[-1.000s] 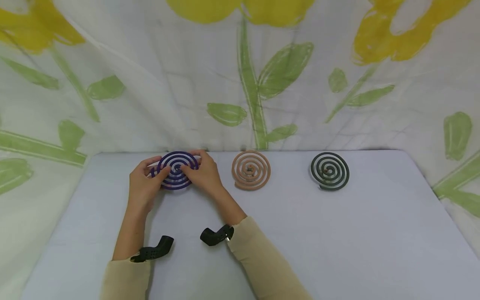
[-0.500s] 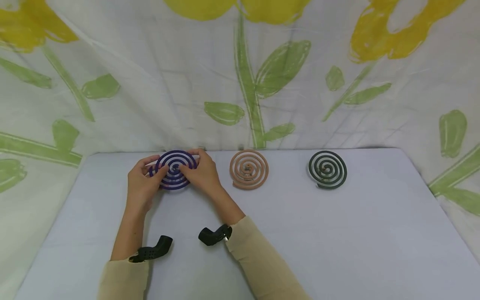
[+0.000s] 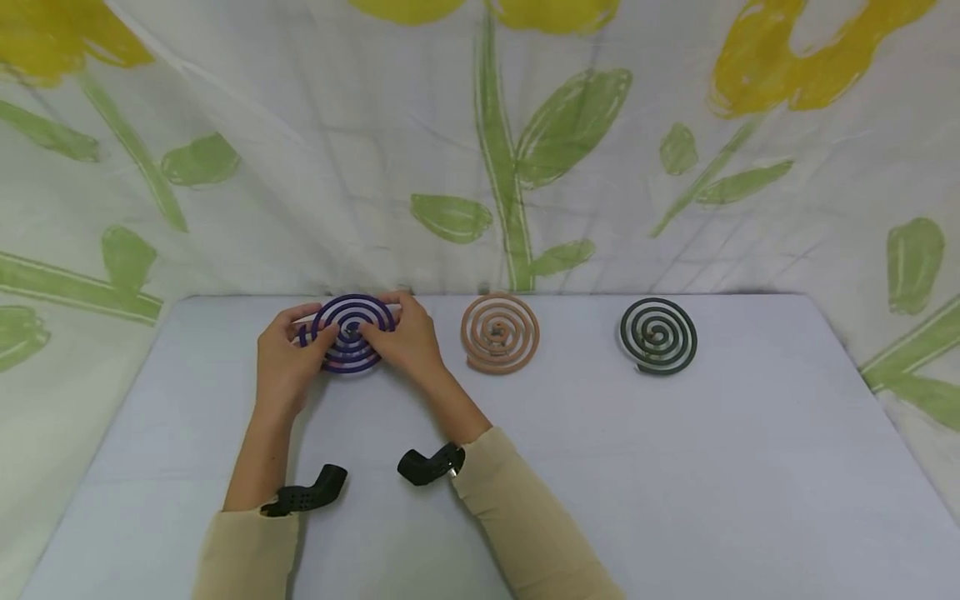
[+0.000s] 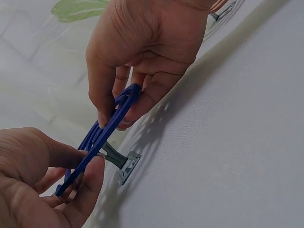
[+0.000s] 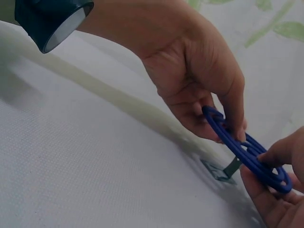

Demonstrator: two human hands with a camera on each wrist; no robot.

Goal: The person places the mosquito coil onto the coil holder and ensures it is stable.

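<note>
A purple spiral coil (image 3: pixel 347 333) is at the back left of the table, tilted, with both hands on it. My left hand (image 3: pixel 311 329) pinches its left rim between thumb and fingers. My right hand (image 3: pixel 382 321) pinches the right rim. In the left wrist view the coil (image 4: pixel 107 128) is raised on a small metal stand (image 4: pixel 124 161) whose base rests on the table. The right wrist view shows the same coil (image 5: pixel 247 149) and stand (image 5: pixel 223 170), with the coil's near edge lifted.
A tan spiral coil (image 3: pixel 500 333) and a dark green one (image 3: pixel 658 336) lie in a row to the right on the pale table (image 3: pixel 600 467). A flower-print cloth (image 3: pixel 525 150) hangs behind and at both sides. Black wrist cameras (image 3: pixel 307 493) sit on both forearms.
Both hands keep their hold on the purple coil and have barely moved; the coil looks tipped up a little more than a second ago.
</note>
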